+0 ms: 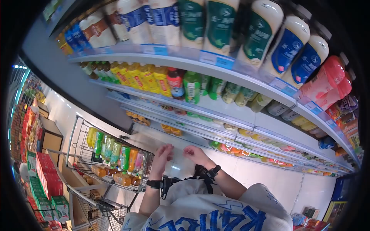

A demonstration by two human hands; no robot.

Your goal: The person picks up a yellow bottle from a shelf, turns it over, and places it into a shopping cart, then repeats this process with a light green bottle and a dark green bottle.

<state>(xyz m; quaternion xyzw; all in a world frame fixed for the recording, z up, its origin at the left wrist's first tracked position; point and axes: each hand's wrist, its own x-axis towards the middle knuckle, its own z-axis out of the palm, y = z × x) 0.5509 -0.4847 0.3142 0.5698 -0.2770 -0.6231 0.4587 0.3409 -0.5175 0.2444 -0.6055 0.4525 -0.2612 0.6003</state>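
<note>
Both of my hands are in front of my body, over the floor between a cart and the shelves. My left hand (163, 154) is raised with its fingers bent and somewhat apart, and nothing shows in it. A little to its right, my right hand (195, 154) has loosely curled fingers with no object between them. The hands do not touch each other. Nearest to my left hand stands a wire cart (79, 144) with bottles of yellow, green and orange drink (125, 157) in it. Each wrist wears a black band.
Curved shelves (231, 104) run across the top and right, with white, green and blue bottles (219, 25), pink bottles (325, 82) and yellow bottles (146, 77). At the left are red boxes (49, 179) and green boxes (61, 208). Tiled floor (266, 173) lies below the shelves.
</note>
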